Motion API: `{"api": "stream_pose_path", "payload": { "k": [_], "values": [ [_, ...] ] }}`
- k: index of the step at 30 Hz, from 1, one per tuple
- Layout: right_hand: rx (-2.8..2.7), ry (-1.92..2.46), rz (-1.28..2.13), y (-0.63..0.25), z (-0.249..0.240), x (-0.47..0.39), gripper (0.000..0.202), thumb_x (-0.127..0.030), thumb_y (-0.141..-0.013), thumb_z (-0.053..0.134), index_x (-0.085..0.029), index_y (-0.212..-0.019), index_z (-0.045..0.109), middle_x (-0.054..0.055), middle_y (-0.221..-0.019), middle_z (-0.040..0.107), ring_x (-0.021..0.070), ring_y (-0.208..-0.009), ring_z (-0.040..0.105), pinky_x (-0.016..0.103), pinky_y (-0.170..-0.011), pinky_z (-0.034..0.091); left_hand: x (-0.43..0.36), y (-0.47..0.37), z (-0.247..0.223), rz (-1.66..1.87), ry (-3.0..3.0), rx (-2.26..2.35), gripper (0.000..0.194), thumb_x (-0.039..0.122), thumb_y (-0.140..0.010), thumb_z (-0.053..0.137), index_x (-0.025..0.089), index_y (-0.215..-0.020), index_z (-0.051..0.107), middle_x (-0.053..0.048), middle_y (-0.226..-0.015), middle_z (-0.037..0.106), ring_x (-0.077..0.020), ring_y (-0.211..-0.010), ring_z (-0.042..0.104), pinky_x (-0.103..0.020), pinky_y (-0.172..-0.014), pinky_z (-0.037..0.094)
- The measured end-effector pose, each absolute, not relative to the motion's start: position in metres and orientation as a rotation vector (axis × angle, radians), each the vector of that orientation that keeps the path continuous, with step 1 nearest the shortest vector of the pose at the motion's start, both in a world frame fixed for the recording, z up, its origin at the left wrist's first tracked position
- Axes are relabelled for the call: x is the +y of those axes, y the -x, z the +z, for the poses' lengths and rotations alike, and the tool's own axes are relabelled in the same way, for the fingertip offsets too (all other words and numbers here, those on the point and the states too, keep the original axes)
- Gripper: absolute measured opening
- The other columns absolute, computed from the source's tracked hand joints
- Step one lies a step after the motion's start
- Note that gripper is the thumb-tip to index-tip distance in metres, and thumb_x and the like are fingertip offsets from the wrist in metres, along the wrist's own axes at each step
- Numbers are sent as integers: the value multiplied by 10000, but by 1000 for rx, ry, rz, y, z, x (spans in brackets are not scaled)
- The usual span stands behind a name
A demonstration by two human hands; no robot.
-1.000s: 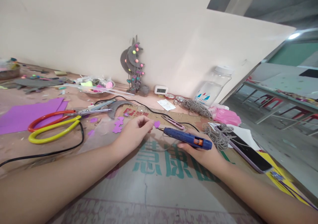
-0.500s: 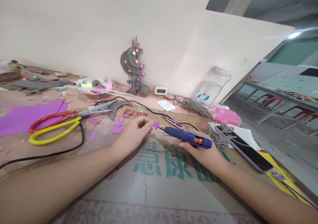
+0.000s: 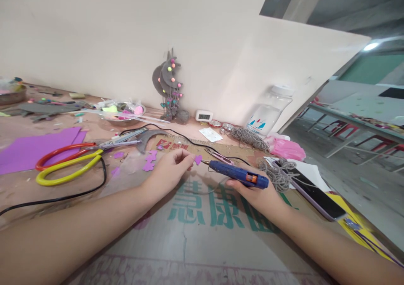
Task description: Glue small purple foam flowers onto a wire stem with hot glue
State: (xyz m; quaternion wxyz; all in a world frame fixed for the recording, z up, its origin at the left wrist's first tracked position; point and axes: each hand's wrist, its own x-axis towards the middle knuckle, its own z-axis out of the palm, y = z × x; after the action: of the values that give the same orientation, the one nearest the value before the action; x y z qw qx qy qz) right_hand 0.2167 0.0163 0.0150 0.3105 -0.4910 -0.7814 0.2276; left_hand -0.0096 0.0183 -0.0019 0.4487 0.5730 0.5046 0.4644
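Purple heart (image 3: 198,160) is btwn the hands, at 3 o'clock from L hand (image 3: 173,167), edge pinched in its thumb & fingertips. R hand (image 3: 254,192), at the heart's 4 o'clock, is curled round blue glue gun (image 3: 236,174), nozzle (image 3: 205,162) just beside heart; can't tell if touching. Purple cutouts (image 3: 149,161): L hand's 9 o'clock.

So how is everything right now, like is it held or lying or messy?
Purple heart: pinched in the left hand
Glue gun: held in the right hand, tip close to the heart
Scissors: lying down, handles spread
Bottle: lid on
Phone: lying flat, screen dark
Clock: display on, digits unclear
String: tangled
Pink plastic: crumpled
Purple sheets: flat, overlapping
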Motion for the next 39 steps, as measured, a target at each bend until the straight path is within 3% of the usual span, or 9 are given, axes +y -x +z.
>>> {"api": "stream_pose_path", "payload": {
  "k": [11,14,19,26,33,39],
  "values": [
    [-1966,1277,582,-217,12,23,241,-400,-758,595,-185,-867,602,45,-822,657,202,-789,618,287,-706,493,19,8,-4,1151,-1425,1207,237,387,-789,497,172,-692,518,37,-624,501,-107,-573,457,-212,-534,336],
    [-1923,1345,580,-220,17,28,267,-427,-815,512,-177,-757,585,32,-711,625,174,-680,588,270,-626,475,19,8,-4,1169,-1433,1218,232,381,-784,499,171,-687,516,35,-619,502,-114,-586,466,-214,-540,339],
    [-1932,1270,538,-226,40,29,363,-433,-886,393,-176,-756,614,41,-720,626,175,-722,588,284,-710,465,18,6,-4,1179,-1386,1205,227,382,-784,493,173,-698,518,30,-606,506,-123,-577,485,-224,-544,358],
    [-1837,1438,332,-224,59,55,361,-485,-761,558,-156,-878,654,81,-810,688,234,-723,625,318,-595,502,19,4,0,1196,-1339,1163,221,387,-753,520,175,-689,521,33,-601,503,-111,-540,471,-220,-517,364],
    [-1902,1546,270,-229,45,139,407,-442,-740,577,-101,-951,642,127,-934,686,253,-841,624,370,-757,474,17,5,3,1161,-1358,1222,209,378,-759,505,179,-702,537,31,-589,523,-129,-563,503,-229,-529,358],
    [-1896,1594,323,-240,15,166,343,-398,-720,602,-89,-860,647,130,-823,693,253,-777,639,375,-737,486,17,4,1,1153,-1393,1254,222,379,-762,498,175,-690,548,17,-629,558,-139,-597,526,-230,-546,356]
  ]
}}
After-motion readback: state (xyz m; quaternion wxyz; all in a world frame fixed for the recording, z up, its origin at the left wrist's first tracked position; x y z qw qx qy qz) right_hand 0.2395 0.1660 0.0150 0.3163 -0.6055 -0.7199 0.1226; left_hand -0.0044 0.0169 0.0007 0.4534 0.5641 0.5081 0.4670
